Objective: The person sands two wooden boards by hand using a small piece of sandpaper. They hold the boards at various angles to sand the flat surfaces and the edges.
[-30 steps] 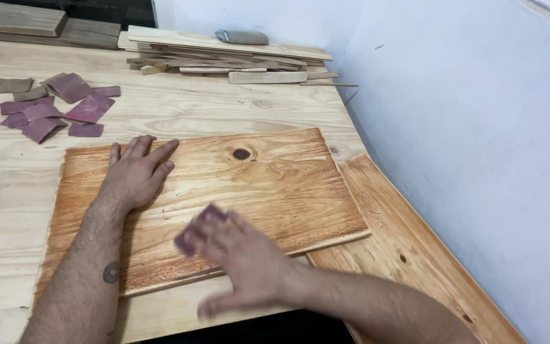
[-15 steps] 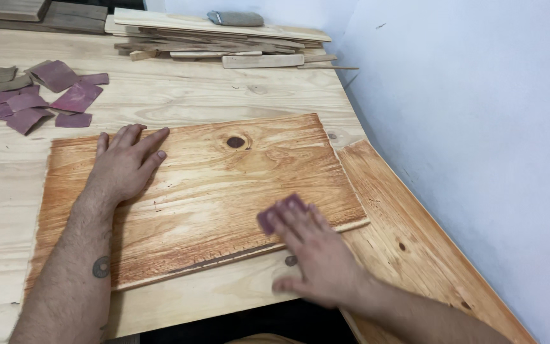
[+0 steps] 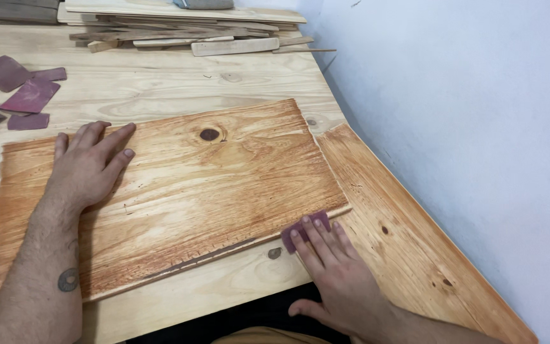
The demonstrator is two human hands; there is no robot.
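Fingers of the right hand (image 3: 335, 274) press a purple sandpaper scrap (image 3: 305, 228) flat at the stained board's (image 3: 186, 191) near right corner; the left hand (image 3: 87, 165) lies spread, holding nothing, on the board's left part; farther along the bench (image 3: 160, 83) lie loose sandpaper pieces (image 3: 14, 95) and stacked wood strips (image 3: 186, 28)

Landmark: stained board (image 3: 186, 191), lying flat on the workbench (image 3: 160, 83). Left hand (image 3: 87, 167) flat on the board's left part. Right hand (image 3: 335, 274) at the board's near right corner, fingers pressing a sandpaper piece (image 3: 305, 229) against that edge. Loose sandpaper scraps (image 3: 14, 95) lie behind-left of the board. Stack of wood offcuts (image 3: 186, 28) lies behind it. Wall (image 3: 466, 127) stands to its right.
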